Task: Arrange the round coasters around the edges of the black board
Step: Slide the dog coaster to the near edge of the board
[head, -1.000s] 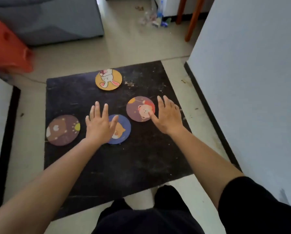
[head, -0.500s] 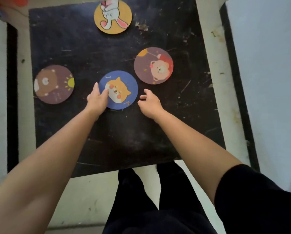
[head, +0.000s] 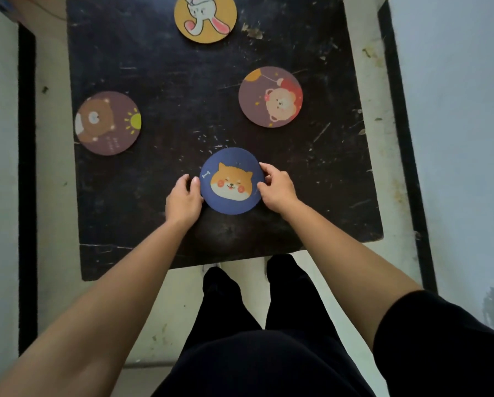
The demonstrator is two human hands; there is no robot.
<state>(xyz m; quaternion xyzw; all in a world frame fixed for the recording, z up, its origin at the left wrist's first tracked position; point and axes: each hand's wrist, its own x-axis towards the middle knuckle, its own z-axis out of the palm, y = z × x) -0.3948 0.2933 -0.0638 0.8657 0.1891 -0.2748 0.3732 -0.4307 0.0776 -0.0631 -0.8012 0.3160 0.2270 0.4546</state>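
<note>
**Both hands on the blue dog coaster, near the board's front edge**

The blue coaster (head: 231,181) with the orange dog face sits on the black board (head: 160,81), in the near half and roughly centred left to right, a little back from the front edge. The left hand (head: 183,199) grips its left rim with curled fingers and thumb; the right hand (head: 277,188) pinches its right rim the same way. Whether the coaster is lifted or lies flat cannot be told.

Three more coasters lie flat on the board. The brown bear coaster (head: 107,123) sits at the left edge. The purple coaster with a pink bear and balloon (head: 270,97) lies right of centre, short of the right edge. The yellow rabbit coaster (head: 205,17) is at the far edge, partly cut off by the frame.

The board rests on a pale, stained floor (head: 54,224). The person's dark trousers (head: 257,339) show below the front edge, and a dark sleeve (head: 440,348) covers the right upper arm.
</note>
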